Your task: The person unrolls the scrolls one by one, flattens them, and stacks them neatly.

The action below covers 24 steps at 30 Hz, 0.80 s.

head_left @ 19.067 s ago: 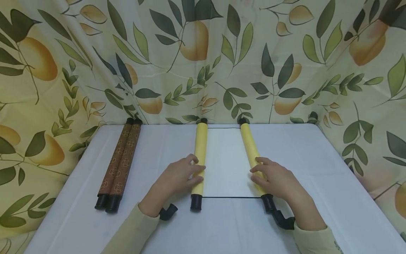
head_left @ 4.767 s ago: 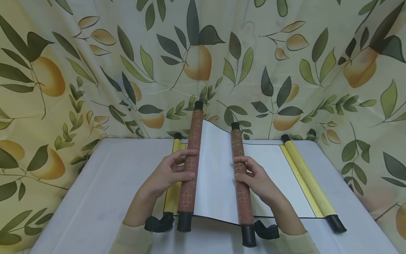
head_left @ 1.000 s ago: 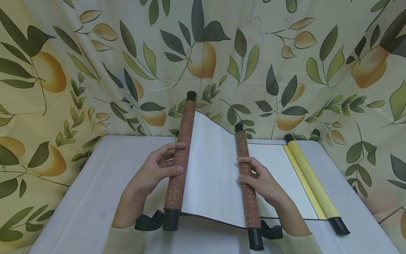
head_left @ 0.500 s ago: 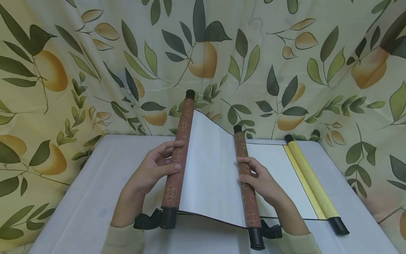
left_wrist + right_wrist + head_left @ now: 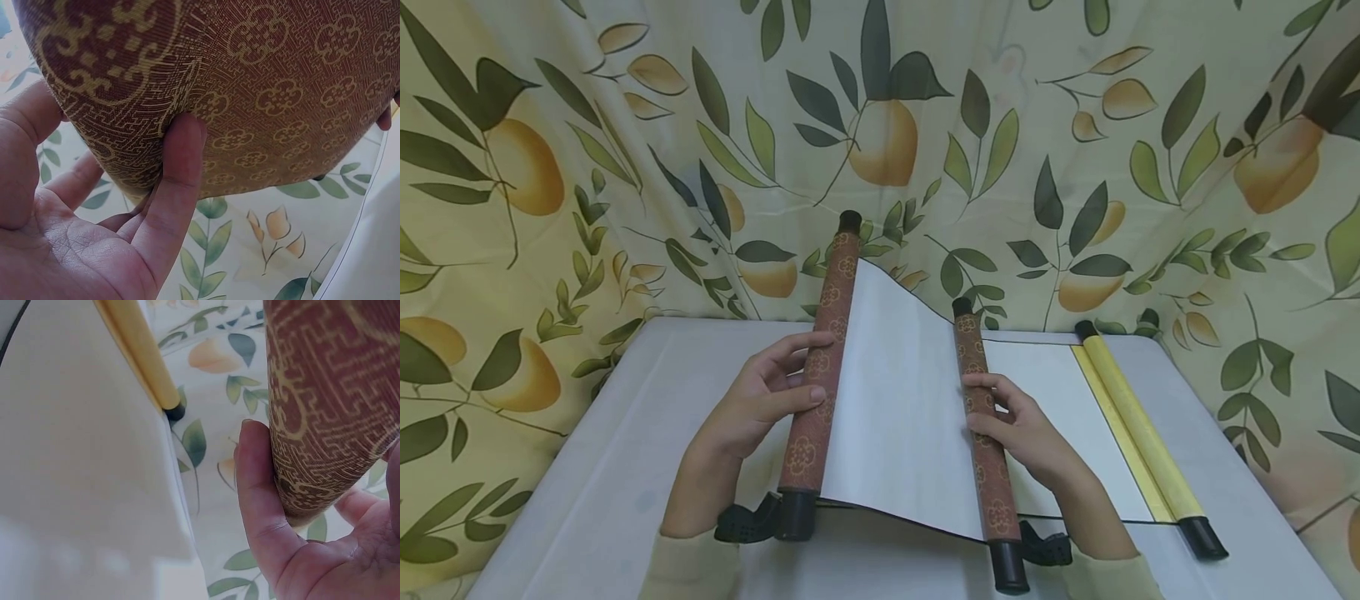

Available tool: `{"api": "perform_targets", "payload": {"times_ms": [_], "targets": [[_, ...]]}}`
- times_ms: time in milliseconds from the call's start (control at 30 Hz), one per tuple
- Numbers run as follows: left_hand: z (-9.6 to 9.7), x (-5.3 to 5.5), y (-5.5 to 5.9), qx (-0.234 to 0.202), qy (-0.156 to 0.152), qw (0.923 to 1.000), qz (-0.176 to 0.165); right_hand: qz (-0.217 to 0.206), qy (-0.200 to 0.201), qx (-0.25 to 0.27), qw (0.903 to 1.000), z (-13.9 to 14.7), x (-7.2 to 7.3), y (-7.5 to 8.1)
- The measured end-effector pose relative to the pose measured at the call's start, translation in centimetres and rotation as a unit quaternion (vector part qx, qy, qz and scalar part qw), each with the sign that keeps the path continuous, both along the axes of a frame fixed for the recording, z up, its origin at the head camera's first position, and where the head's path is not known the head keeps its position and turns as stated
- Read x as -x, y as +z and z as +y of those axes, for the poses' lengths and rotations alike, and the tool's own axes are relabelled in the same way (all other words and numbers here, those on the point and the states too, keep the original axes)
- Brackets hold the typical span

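Note:
A brown scroll with gold flower patterns is held partly unrolled above the table. Its white paper (image 5: 902, 408) stretches between two black-ended rollers. My left hand (image 5: 760, 404) grips the left roller (image 5: 805, 446), thumb at the front and fingers wrapped behind; this roller tilts up higher than the other. Round the right roller (image 5: 992, 492) curl the thumb and fingers of my right hand (image 5: 1018, 425). In the left wrist view the patterned backing (image 5: 281, 94) shows between the rollers. Beneath, a yellow scroll lies unrolled on the table, its right roller (image 5: 1142, 425) visible and its left one hidden.
The table (image 5: 587, 467) has a white cover. Behind and beside it hangs a curtain (image 5: 970, 208) with fruit and leaf prints. Black wrist straps (image 5: 748, 521) sit on both wrists.
Earlier the brown scroll lay rolled on the left while both hands touched the yellow scroll's rollers. Since then it has been lifted over the opened yellow one, and its rollers drawn farther apart.

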<state>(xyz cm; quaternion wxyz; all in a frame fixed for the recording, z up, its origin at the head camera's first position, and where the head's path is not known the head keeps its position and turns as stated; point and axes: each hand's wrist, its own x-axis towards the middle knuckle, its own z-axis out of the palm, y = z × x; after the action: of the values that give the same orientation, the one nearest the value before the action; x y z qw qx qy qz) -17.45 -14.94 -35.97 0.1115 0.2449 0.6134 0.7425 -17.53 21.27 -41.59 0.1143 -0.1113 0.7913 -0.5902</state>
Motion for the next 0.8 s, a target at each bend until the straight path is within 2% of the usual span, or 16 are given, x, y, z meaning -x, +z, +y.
{"api": "perform_targets", "payload": {"times_ms": [800], "targets": [[-0.61, -0.20, 0.16, -0.010, -0.002, 0.9999, 0.005, -0.007, 0.002, 0.007, 1.0000, -0.01, 0.02, -0.48]]}}
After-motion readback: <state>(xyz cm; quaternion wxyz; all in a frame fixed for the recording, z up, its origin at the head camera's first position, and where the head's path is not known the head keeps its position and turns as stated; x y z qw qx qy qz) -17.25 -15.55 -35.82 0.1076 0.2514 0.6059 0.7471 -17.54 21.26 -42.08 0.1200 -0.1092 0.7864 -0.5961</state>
